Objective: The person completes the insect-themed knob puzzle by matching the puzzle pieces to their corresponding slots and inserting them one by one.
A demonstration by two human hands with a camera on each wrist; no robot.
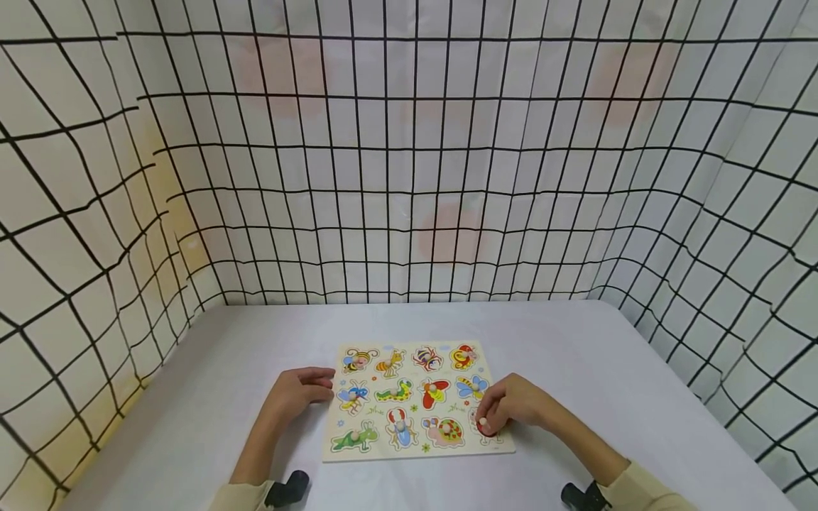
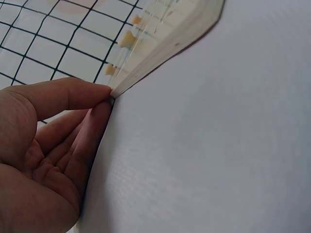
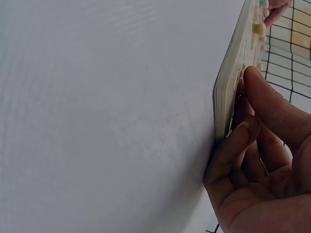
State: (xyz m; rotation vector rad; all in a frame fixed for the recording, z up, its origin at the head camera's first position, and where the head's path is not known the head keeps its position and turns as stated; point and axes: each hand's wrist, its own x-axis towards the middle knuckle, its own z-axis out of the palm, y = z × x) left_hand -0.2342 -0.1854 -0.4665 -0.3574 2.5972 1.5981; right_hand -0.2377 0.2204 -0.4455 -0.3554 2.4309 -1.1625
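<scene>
A wooden peg puzzle board (image 1: 409, 404) with colourful insect pieces lies flat on the white table. My left hand (image 1: 297, 394) rests beside the board's left edge, and in the left wrist view the thumb tip (image 2: 99, 93) is right at that edge. At the board's near right corner, my right hand (image 1: 514, 406) pinches a red puzzle piece (image 1: 482, 427) with a pale knob, mostly hidden by the fingers. Seen from the right wrist, the thumb (image 3: 265, 94) and curled fingers close over the board's corner (image 3: 221, 111).
Other knobbed pieces sit in the board, among them a caterpillar (image 1: 394, 391), a snail (image 1: 445, 431) and a green grasshopper (image 1: 355, 437). A black grid net (image 1: 409, 191) over white sheeting surrounds the table (image 1: 549, 326) at back and sides.
</scene>
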